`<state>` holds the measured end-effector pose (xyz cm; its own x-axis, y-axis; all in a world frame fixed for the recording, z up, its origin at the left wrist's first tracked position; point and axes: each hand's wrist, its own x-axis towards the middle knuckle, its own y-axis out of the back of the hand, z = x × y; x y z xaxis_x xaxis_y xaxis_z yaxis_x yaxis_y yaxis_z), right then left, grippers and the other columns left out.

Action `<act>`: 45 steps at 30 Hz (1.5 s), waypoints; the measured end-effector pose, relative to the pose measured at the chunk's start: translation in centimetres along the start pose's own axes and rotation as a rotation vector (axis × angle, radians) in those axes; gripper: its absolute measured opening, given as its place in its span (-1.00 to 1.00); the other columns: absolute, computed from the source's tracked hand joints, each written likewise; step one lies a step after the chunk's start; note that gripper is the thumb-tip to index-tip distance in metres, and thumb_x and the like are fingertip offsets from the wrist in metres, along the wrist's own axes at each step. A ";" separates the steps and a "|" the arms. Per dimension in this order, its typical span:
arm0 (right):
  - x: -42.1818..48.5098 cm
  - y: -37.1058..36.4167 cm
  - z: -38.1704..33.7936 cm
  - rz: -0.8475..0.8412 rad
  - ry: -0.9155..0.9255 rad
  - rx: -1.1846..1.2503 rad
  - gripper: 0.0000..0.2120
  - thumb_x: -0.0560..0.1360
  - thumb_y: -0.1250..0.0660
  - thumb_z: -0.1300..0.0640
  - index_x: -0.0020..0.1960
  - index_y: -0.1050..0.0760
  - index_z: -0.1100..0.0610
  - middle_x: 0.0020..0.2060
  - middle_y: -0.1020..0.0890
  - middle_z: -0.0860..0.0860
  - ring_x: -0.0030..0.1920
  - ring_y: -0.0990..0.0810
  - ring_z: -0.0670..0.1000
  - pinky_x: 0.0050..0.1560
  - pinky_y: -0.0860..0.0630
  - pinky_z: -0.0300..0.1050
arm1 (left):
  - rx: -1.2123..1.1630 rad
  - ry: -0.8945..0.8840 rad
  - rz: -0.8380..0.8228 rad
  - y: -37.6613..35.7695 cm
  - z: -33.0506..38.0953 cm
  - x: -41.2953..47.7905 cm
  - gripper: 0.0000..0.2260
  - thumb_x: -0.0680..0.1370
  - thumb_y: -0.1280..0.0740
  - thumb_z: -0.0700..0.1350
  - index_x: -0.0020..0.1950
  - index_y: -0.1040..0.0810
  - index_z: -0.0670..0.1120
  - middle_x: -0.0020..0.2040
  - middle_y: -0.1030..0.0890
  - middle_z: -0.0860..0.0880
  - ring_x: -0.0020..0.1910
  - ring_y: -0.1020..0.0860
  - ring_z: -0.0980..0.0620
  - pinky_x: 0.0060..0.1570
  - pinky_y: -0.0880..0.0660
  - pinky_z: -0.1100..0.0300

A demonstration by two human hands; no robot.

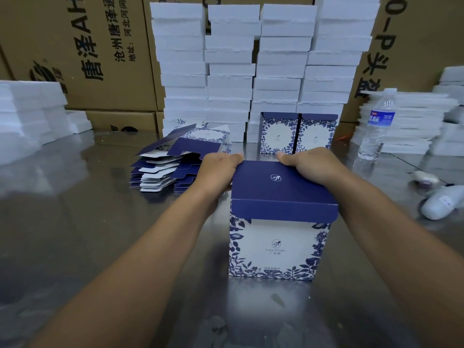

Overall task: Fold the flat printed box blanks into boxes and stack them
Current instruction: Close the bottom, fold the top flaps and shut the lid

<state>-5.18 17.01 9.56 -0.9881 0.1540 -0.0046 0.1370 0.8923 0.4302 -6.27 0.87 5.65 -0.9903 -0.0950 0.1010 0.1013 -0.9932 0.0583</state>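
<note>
Packing warehouse: printed shipping cartons [82, 46], stacked white foam blocks [253, 66], steel worktable [75, 222].

Both arms bare, reaching forward from the lower corners, forearms converging toward centre. Left hand [218, 172] back up, at the far left corner of the box [278, 237] top, fingers curled over the far edge, thumb hidden. Right hand [312, 166] back up, at the far right corner, fingers curled over the same edge, fingertips pointing inward toward the left hand. Wrists roughly straight. Hands apart, not touching each other.
</note>
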 end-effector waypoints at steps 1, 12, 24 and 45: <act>-0.1 0.0 0.0 -0.002 -0.001 0.017 -0.65 0.46 -0.41 -0.04 -0.05 -0.52 0.27 -0.40 -0.50 0.00 -0.74 -0.40 -0.18 -0.76 -0.15 -0.40 | -0.014 0.005 -0.001 -0.1 0.0 0.0 -0.84 0.56 -0.25 -0.13 -0.22 -0.41 -0.10 -0.30 -0.45 -0.13 -0.39 -0.43 -0.01 -0.38 -0.38 0.25; -1.6 0.8 0.5 0.117 -0.080 0.210 -0.80 0.52 -0.35 0.12 -0.11 -0.38 0.23 -0.37 -0.43 0.01 -0.44 -0.39 -0.05 -0.78 -0.12 -0.41 | -0.011 0.028 -0.003 -0.1 0.2 -0.2 -0.84 0.56 -0.25 -0.12 -0.22 -0.40 -0.10 -0.24 -0.45 -0.15 -0.30 -0.44 -0.03 -0.36 -0.41 0.26; -1.7 0.7 1.3 0.113 -0.098 0.329 -0.69 0.53 -0.33 0.10 0.15 -0.50 0.32 -0.35 -0.49 0.06 -0.44 -0.45 0.00 -0.72 -0.24 -0.40 | 0.225 -0.116 0.066 0.8 1.7 -1.5 -0.90 0.51 -0.40 -0.10 -0.11 -0.53 -0.11 -0.15 -0.58 -0.05 -0.27 -0.52 0.04 -0.36 -0.45 0.30; -2.2 -0.3 4.5 0.179 0.717 0.189 -0.77 0.50 -0.35 0.06 -0.33 -0.60 -0.08 -0.30 -0.66 -0.20 -0.22 -0.57 -0.24 -0.10 -0.45 -0.34 | 0.332 -0.781 0.076 -0.7 -2.5 -4.1 -0.96 0.48 -0.41 -0.14 -0.10 -0.60 -0.06 -0.03 -0.60 0.15 0.12 -0.51 0.26 0.16 -0.37 0.39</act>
<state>-2.76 18.29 5.34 -0.7449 0.0469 0.6655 0.2451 0.9470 0.2075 -2.53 1.78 2.72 -0.6425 0.0344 0.7655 0.3082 -0.9030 0.2993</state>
